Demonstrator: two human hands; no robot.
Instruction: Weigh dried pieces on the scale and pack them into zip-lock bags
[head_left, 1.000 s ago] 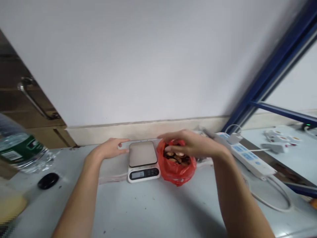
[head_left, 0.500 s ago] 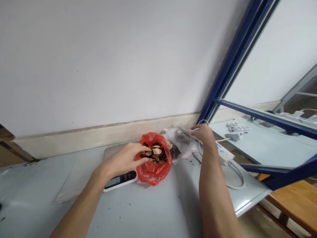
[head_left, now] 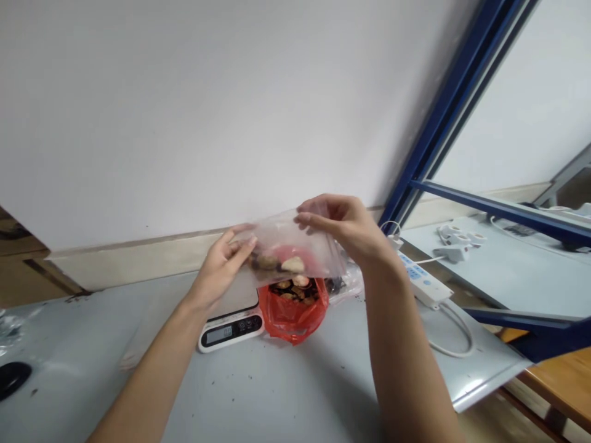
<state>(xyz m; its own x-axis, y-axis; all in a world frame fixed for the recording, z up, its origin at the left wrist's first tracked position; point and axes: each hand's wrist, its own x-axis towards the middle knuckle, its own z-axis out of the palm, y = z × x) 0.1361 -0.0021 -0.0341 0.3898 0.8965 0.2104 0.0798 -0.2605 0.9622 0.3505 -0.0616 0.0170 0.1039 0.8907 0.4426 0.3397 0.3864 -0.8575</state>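
Note:
My right hand [head_left: 339,224] is closed on the upper right part of a clear plastic bag [head_left: 318,252]. At the opposite end, my left hand [head_left: 226,264] pinches the bag's left edge between thumb and fingers. The bag is stretched out above a red plastic bag [head_left: 295,317] standing open on the table. Brown and pale dried slices [head_left: 295,289] lie inside the red bag. Similar slices show through the clear plastic; I cannot tell whether they are within it or behind it. Left of the red bag sits a kitchen scale [head_left: 231,329], its display reading about 0.0.
Another clear bag with dark contents [head_left: 346,286] lies behind the red bag. A white power strip [head_left: 425,283] with a cable rests at the right, beside a blue-framed mirror [head_left: 484,200]. A black round object [head_left: 13,378] is at the left edge. The wall borders the table's back.
My right hand has moved left and up from the table's back, bringing the clear bag over the red bag. My left hand has left the dried slices and now grips the clear bag's edge.

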